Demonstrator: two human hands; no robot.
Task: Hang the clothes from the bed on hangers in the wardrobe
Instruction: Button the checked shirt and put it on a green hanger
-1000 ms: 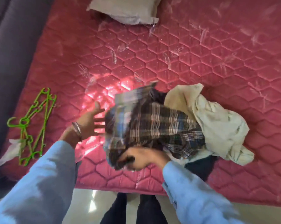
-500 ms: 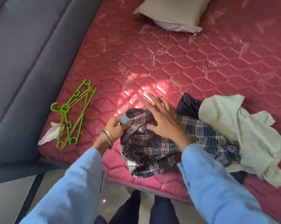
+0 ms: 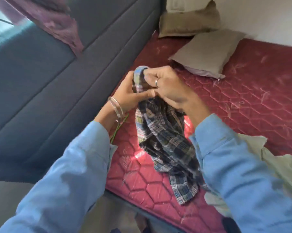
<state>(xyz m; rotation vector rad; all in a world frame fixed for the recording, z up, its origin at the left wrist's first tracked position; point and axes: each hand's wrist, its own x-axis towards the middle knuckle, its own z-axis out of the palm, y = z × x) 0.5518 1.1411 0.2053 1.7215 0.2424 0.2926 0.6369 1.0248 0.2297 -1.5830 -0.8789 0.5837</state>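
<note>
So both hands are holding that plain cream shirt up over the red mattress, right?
Not quite: the head view shows the left hand and right hand gripping the plaid shirt above the red mattress. The cream garment lies on the mattress.

Both arms reach forward from the bottom of the view, each in a long light-blue fabric sleeve (image 3: 61, 179) that ends just short of the wrist. The left hand (image 3: 131, 95) is raised in front of the body, thumb lying across toward the other hand, fingers curled round the bunched upper end of a dark blue and white checked cloth garment (image 3: 163, 143). Thin silver metal bangles (image 3: 116, 107) circle the left wrist. The right hand (image 3: 165, 88) sits just beside the left, touching it, back upward, its fingers bent and pinching the same bunched end. A plain silver ring (image 3: 156, 82) shows on one right finger.
</note>
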